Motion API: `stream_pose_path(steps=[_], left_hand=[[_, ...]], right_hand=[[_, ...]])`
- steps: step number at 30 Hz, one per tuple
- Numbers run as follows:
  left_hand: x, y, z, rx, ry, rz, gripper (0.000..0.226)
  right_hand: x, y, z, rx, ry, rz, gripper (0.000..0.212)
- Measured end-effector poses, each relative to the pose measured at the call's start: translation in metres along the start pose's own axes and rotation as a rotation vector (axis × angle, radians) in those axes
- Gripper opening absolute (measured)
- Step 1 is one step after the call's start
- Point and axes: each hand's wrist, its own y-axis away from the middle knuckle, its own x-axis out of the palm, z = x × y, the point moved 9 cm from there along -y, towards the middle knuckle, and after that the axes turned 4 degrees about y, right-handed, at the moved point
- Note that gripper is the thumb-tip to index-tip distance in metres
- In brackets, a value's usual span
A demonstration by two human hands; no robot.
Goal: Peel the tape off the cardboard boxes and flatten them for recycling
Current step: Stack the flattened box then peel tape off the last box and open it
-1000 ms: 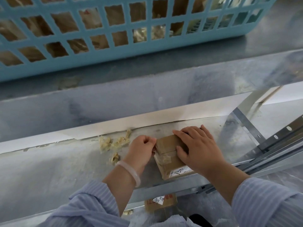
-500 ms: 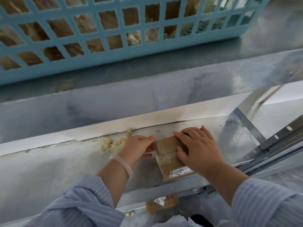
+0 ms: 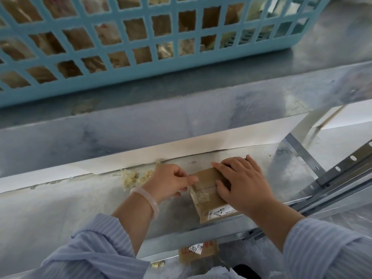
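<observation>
On the box (image 3: 211, 206), tape (image 3: 201, 196) between left fingers (image 3: 188, 179)

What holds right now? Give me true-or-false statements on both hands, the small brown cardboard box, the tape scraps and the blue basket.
1. The right hand lies flat on the small brown cardboard box. True.
2. The left hand rests idle, away from the box. False: it pinches the clear tape at the box's left edge.
3. Crumpled yellowish tape scraps lie left of the left hand. True.
4. The light blue plastic lattice basket is empty. False: brown cardboard shows through its holes.
</observation>
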Motion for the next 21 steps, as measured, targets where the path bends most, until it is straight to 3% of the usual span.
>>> stream_pose_path(steps=[6,10,12,17,21], left_hand=[[-0.003,0.003,-0.008,0.125,0.019,-0.132,0.01],[-0.006,0.008,-0.032,0.351,-0.418,-0.232,0.013],[0.0,0.011,-0.04,0.447,-0.476,-0.277,0.015],[0.003,0.005,-0.03,0.387,-0.235,-0.371,0.019],[0.004,0.008,-0.02,0.369,-0.052,-0.334,0.021]], right_hand=[[0.001,-0.001,-0.001,-0.008,0.011,0.009,0.05],[0.002,-0.001,-0.001,-0.003,0.011,0.016,0.051],[0.002,-0.001,-0.001,-0.001,0.013,0.013,0.051],[0.003,-0.002,-0.003,0.014,0.016,0.018,0.053],[0.004,-0.002,-0.004,0.013,0.008,0.021,0.052]])
